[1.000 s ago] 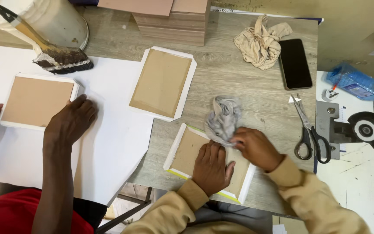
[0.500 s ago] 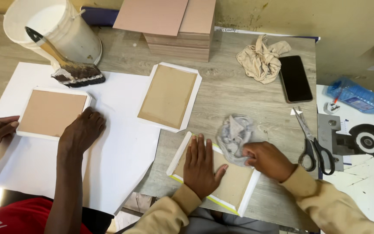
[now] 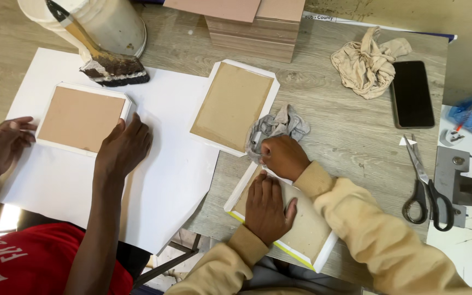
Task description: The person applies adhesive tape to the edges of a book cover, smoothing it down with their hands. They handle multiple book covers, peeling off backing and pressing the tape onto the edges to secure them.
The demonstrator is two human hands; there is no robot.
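A brown cardboard board with white wrapped edges [image 3: 301, 235] lies at the near edge of the wooden table [image 3: 345, 136]. My left hand [image 3: 267, 206] presses flat on it, fingers together. My right hand [image 3: 284, 157] sits at the board's far corner, closed on a crumpled grey rag [image 3: 277, 125] that bulges out above the fingers. A second board of the same kind [image 3: 231, 105] lies just beyond the rag, partly on a big white sheet [image 3: 165, 180].
A co-worker in a red shirt holds both hands [image 3: 122, 147] on a third board [image 3: 80, 117]. A white bucket [image 3: 110, 22] and a glue brush [image 3: 107, 68] stand far left. Stacked boards [image 3: 252, 33], a beige cloth [image 3: 367, 63], a phone [image 3: 412, 94] and scissors [image 3: 427, 186] lie to the right.
My right hand has slid the grey rag along the board to its far corner. My left hand stays pressed on the board. The co-worker's far hand has come up to their board's edge.
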